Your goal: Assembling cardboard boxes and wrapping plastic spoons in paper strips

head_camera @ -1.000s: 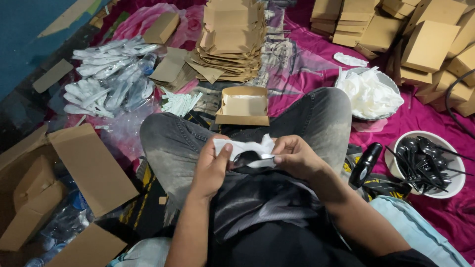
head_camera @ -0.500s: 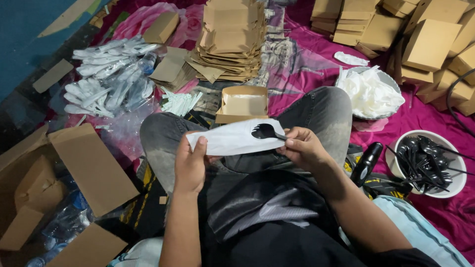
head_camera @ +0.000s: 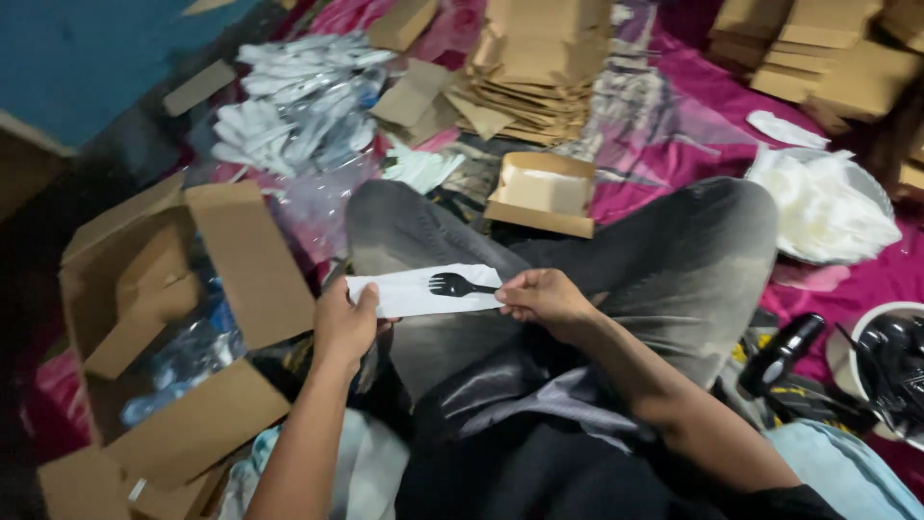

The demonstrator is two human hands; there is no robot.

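Holding a white napkin (head_camera: 414, 292) and black fork (head_camera: 460, 285), both hands.

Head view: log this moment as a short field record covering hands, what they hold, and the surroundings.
left hand: pinches left end of white napkin
right hand: holds napkin's right end and handle of black fork
fork: lies on napkin, tines to the left
posture: seated cross-legged, napkin held over lap
ahead: open small box, stack of flat boxes
left: open carton, pile of wrapped packs
right: bowl of black cutlery
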